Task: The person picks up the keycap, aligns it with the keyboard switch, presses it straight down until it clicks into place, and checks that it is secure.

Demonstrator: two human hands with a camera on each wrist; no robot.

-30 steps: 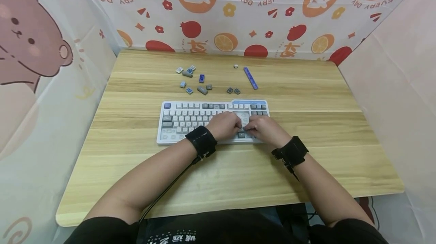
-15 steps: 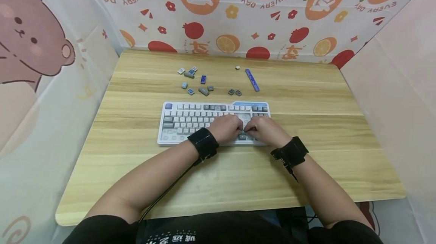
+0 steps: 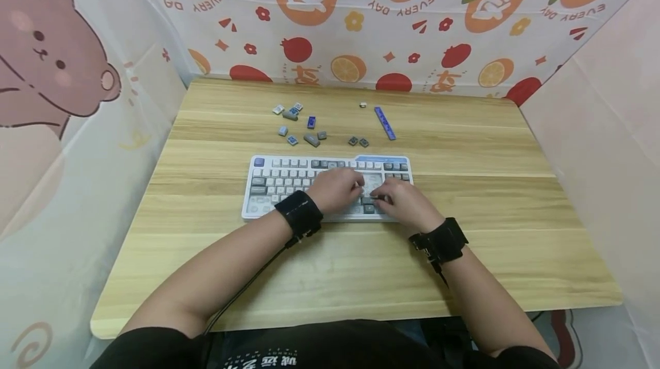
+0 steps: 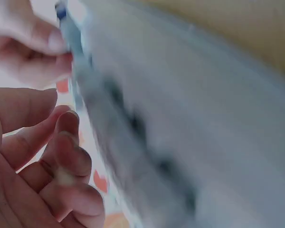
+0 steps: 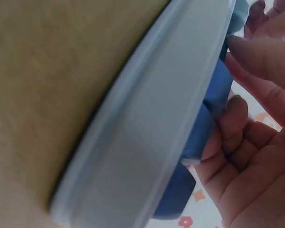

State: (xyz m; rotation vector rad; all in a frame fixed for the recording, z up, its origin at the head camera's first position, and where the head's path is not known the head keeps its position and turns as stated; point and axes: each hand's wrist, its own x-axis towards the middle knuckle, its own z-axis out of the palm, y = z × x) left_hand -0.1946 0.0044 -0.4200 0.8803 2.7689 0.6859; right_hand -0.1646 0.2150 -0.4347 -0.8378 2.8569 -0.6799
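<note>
Both bare forearms reach forward, converging: left arm [image 3: 216, 271] angled rightward, right arm [image 3: 484, 300] leftward. Hands near each other, not touching. Left hand [image 3: 334, 190]: fingers loosely curled, thumb [image 4: 28, 107] just beside index tip. Right hand [image 3: 407, 201]: thumb [image 5: 263, 54] and index finger [image 5: 270, 97] tips close together, other fingers curled; grip unclear.

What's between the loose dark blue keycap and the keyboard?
The head view shows a long grey keycap lying between the dark blue keycap and the keyboard, with a smaller grey keycap just to its right.
</note>
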